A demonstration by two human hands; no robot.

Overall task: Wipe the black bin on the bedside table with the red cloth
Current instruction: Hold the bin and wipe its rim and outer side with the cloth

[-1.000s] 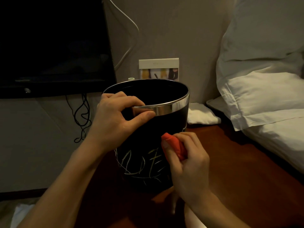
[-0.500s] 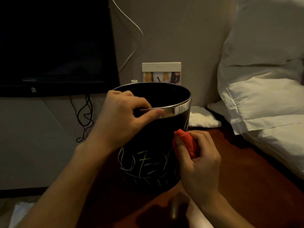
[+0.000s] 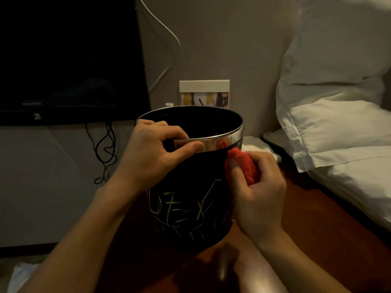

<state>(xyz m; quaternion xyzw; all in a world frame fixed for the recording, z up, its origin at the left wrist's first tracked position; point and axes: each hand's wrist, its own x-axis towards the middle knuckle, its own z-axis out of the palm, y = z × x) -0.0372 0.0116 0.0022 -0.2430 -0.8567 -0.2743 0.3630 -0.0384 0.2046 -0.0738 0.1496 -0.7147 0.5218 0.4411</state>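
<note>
A dark reddish-brown wooden worktop is seen in a dimly lit room, set against a grey wall. A dark screen is mounted to the left, with black cables hung beneath it. White pillows are piled to the right, and a small framed card is propped behind. The black bin is stood upright on the worktop; its rim is banded in shiny metal and its lower wall is marked with pale scribbles. The rim is pinched by the left hand. The red cloth is bunched in the closed right hand and pressed to the bin's upper right side, just under the band.
</note>
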